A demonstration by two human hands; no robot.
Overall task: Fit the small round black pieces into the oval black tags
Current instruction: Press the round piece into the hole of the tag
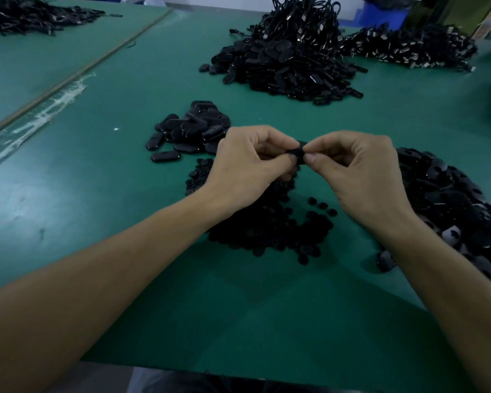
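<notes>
**A:** Those oval black plastic tags point(190, 131) in the small heap look glossy and smooth, edges catching light. The small round black pieces point(267, 228)? Way duller, matt; plastic or rubber, can't tell.

**B:** Yep. Green table mat point(125, 208) is matt too, scuffed in patches. That clear tape strip point(40, 114) is shiny and wrinkled, and the far black cords point(304, 12) have bright metal clips point(321, 29).

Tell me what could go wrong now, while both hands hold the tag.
1. The left hand and right hand pinch the tag by fingertips only; it may slip and fall into the round pieces below, black among black.
2. The fingers hide most of the tag, so a crooked piece might go unnoticed.
3. The right forearm passes close to the tag pile and could scatter it.
</notes>
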